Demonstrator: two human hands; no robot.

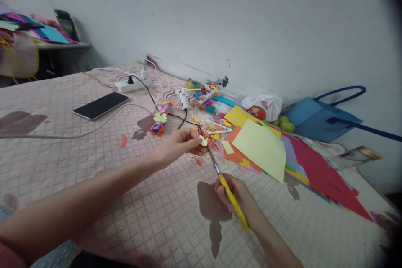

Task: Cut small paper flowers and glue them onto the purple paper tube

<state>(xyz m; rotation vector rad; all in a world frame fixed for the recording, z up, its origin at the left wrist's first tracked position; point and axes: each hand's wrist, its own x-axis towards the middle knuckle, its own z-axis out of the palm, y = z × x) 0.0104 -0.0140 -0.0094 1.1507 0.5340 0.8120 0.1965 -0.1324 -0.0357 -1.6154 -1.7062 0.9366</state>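
The left hand [188,141] is pinching a small pale-yellow paper piece [203,140] between its fingertips, while the right hand [234,194] is gripping the yellow-handled scissors [230,197], their blades reaching up to that piece. Both hands are working above the middle of the quilted cloth surface [109,184], just beside a scatter of paper scraps [216,132]. Coloured paper sheets [260,146] are lying toward its right edge. Near the far edge, a white plastic bag [264,104] is showing a red-orange printed label, its lettering too small to read. A black-screened smartphone [100,105] is lying left of the paper flower craft [160,118].
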